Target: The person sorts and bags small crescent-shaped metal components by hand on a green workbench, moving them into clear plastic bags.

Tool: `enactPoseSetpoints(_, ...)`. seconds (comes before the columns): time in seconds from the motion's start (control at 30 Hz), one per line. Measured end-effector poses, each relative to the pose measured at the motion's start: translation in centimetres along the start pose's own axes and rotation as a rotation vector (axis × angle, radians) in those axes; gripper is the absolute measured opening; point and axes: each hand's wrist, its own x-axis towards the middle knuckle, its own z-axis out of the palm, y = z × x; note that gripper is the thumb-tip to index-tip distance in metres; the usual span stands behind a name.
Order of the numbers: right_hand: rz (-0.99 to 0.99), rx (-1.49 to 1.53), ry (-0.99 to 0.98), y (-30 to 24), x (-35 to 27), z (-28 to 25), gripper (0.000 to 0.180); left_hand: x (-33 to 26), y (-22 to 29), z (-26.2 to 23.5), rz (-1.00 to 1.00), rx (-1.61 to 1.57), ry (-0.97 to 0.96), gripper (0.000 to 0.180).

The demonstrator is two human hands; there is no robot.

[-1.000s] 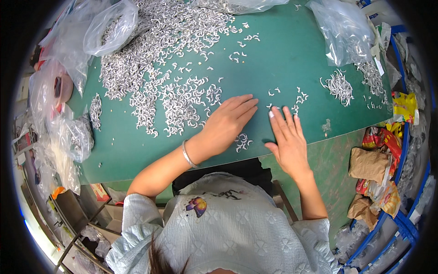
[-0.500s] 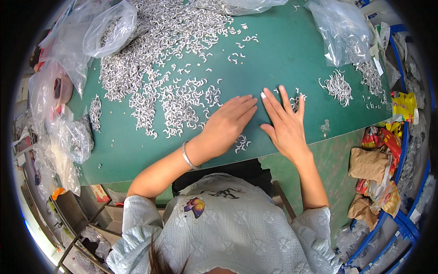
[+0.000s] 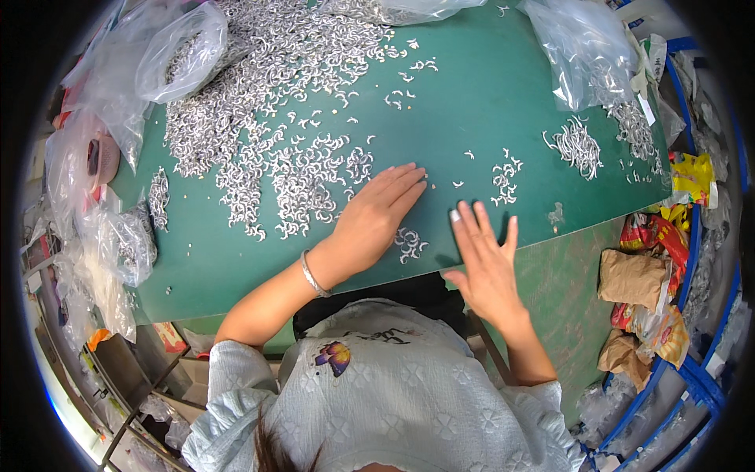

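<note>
Small curved silvery metal pieces [image 3: 303, 185] lie spread over the green tabletop in a loose patch left of my hands. My left hand [image 3: 377, 216] rests palm down at this patch's right edge, its fingers stretched out side by side. Beside its wrist, a few curved pieces [image 3: 409, 245] sit near the table's front edge. My right hand [image 3: 484, 271], also palm down, is over the front edge with fingers spread and nothing visibly in it. Just beyond its fingertips is a small cluster of curved pieces [image 3: 505, 179]. What lies under either palm is hidden.
A large heap of curved pieces [image 3: 236, 94] covers the far left, beside an open clear plastic bag [image 3: 185, 59]. At the right are longer curved pieces [image 3: 578, 148] and another clear bag [image 3: 582, 55]. Blue shelving [image 3: 696, 389] with packages stands right of the table.
My right hand has drawn back toward me, uncovering the small cluster of curved pieces. My left hand stays in nearly the same place, fingers still extended.
</note>
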Motion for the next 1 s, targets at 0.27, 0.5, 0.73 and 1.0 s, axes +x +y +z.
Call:
enactPoseSetpoints(0.27, -0.091, 0.077, 0.234, 1.3, 2.7, -0.8, 0.065, -1.1, 1.4, 0.2, 0.042, -0.152, -0.051, 0.047)
enactPoseSetpoints(0.5, -0.009, -0.256, 0.172, 3.4, 4.6, -0.6, 0.059, -1.9, 2.4, 0.5, 0.204, -0.062, -0.197, 0.048)
enactPoseSetpoints(0.73, -0.045, -0.235, 0.242, 3.3, 5.9, -1.3, 0.057, -2.8, 2.3, 0.1, 0.169, -0.096, -0.179, 0.045)
enactPoseSetpoints(1.0, 0.039, -0.407, 0.304, 7.4, 6.2, -1.1, 0.051, -3.1, 2.3, -0.6, 0.037, -0.159, -0.026, 0.038)
